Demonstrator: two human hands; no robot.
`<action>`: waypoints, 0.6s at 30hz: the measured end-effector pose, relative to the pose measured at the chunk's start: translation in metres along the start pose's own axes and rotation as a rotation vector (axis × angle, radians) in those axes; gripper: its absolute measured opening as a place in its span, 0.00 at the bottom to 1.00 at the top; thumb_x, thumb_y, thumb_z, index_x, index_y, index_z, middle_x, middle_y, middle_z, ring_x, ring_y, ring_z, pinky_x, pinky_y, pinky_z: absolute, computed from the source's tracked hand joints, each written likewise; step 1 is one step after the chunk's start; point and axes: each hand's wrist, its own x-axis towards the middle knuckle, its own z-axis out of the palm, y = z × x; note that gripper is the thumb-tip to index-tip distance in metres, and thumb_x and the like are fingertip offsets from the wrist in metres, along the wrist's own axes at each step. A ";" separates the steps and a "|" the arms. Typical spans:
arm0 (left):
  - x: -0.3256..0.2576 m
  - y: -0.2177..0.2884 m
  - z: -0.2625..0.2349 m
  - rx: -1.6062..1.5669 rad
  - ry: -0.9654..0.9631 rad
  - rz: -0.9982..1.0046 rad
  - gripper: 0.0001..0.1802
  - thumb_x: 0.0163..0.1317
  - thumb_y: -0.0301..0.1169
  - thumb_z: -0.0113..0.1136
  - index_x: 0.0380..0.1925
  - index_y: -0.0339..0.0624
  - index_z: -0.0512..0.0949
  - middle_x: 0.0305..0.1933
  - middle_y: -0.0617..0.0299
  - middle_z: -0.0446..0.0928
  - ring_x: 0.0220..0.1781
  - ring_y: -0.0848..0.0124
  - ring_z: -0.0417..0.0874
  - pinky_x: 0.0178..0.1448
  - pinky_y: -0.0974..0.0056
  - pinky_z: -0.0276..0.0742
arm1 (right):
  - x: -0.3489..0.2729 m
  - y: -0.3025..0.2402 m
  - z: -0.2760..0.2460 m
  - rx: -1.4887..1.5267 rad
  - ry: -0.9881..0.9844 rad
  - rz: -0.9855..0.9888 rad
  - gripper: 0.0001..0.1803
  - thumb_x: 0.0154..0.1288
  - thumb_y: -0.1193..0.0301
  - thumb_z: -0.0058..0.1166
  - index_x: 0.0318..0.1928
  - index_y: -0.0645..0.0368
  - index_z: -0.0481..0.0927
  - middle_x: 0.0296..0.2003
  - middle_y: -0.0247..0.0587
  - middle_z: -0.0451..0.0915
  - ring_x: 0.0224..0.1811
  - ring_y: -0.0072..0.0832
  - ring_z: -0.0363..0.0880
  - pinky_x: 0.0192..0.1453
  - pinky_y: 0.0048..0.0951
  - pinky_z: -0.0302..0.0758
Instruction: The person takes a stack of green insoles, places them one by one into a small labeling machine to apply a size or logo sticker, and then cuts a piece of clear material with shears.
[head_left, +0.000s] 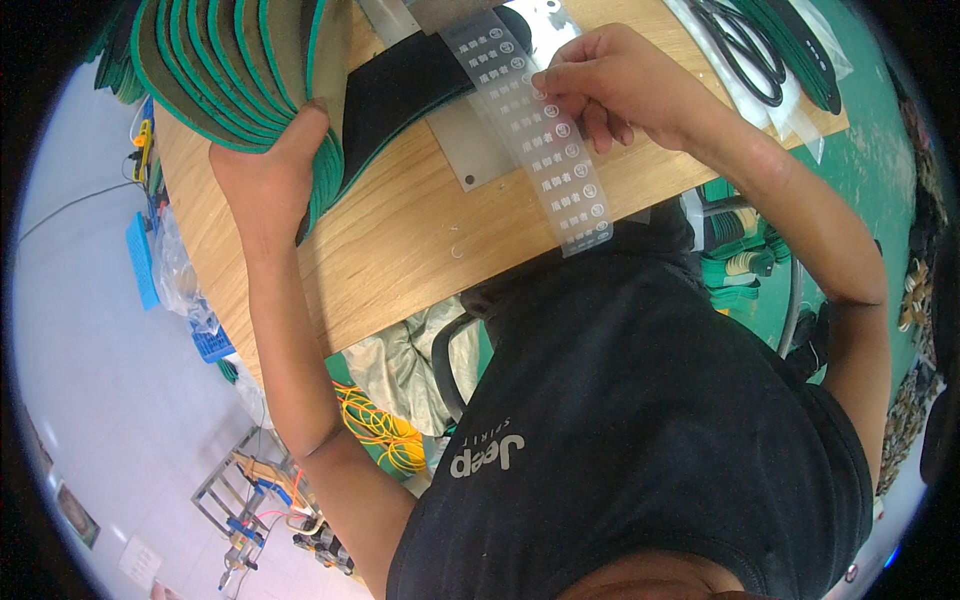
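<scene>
My left hand is closed round a fanned stack of insoles with green edges and brownish faces. A black-faced insole reaches from beside that hand toward a metal plate. Its far end lies partly beneath a clear film strip with repeated white printed marks. My right hand pinches at the upper part of the strip, thumb and forefinger together, the other fingers curled. The strip's lower end hangs over the table's near edge.
The wooden table carries a black coiled cable and more dark green insoles at the far right. Metal machine parts stand at the far edge. Below are a yellow cord, a pale sack and insole bundles.
</scene>
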 end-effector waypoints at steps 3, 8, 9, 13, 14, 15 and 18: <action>0.000 0.002 -0.001 0.016 -0.020 0.010 0.19 0.43 0.29 0.67 0.36 0.31 0.78 0.36 0.57 0.81 0.38 0.69 0.79 0.47 0.66 0.74 | -0.001 -0.001 -0.001 0.006 -0.012 -0.004 0.13 0.66 0.68 0.51 0.26 0.63 0.78 0.18 0.37 0.77 0.11 0.18 0.74 0.10 0.14 0.63; 0.000 0.001 -0.002 0.031 -0.060 0.020 0.17 0.43 0.29 0.66 0.34 0.32 0.79 0.34 0.57 0.81 0.36 0.70 0.79 0.46 0.66 0.74 | -0.002 -0.003 0.002 0.006 -0.013 -0.006 0.14 0.65 0.68 0.50 0.26 0.64 0.77 0.17 0.37 0.76 0.10 0.19 0.74 0.10 0.14 0.63; 0.000 0.001 -0.002 0.018 -0.062 0.011 0.17 0.43 0.29 0.66 0.34 0.32 0.79 0.35 0.57 0.81 0.36 0.70 0.79 0.46 0.66 0.74 | -0.001 -0.003 0.002 -0.009 -0.014 -0.003 0.13 0.65 0.68 0.50 0.26 0.64 0.78 0.17 0.37 0.76 0.10 0.19 0.74 0.10 0.15 0.63; -0.002 0.003 -0.001 0.026 -0.047 0.006 0.18 0.43 0.29 0.67 0.35 0.32 0.79 0.35 0.57 0.81 0.37 0.70 0.79 0.47 0.66 0.74 | -0.002 -0.002 0.002 -0.018 -0.014 -0.021 0.13 0.65 0.68 0.50 0.27 0.65 0.78 0.17 0.37 0.76 0.09 0.20 0.73 0.11 0.15 0.63; -0.001 0.003 -0.002 0.035 -0.053 0.007 0.18 0.43 0.29 0.67 0.35 0.32 0.79 0.36 0.57 0.81 0.37 0.69 0.80 0.47 0.66 0.74 | -0.002 -0.003 0.002 -0.009 -0.014 -0.032 0.13 0.65 0.68 0.51 0.27 0.65 0.78 0.17 0.37 0.76 0.09 0.20 0.73 0.11 0.15 0.63; -0.001 0.004 -0.003 0.044 -0.059 0.009 0.18 0.43 0.29 0.67 0.35 0.32 0.79 0.36 0.57 0.81 0.37 0.69 0.80 0.47 0.66 0.74 | -0.002 -0.004 0.002 0.007 -0.026 -0.025 0.13 0.65 0.68 0.51 0.27 0.65 0.79 0.17 0.37 0.76 0.09 0.19 0.73 0.11 0.15 0.63; 0.000 0.004 -0.002 0.037 -0.046 0.009 0.19 0.43 0.30 0.68 0.36 0.32 0.79 0.37 0.56 0.81 0.38 0.68 0.80 0.47 0.66 0.74 | -0.001 -0.004 0.001 0.036 -0.053 -0.013 0.13 0.65 0.68 0.51 0.28 0.65 0.79 0.18 0.38 0.76 0.09 0.19 0.72 0.10 0.16 0.62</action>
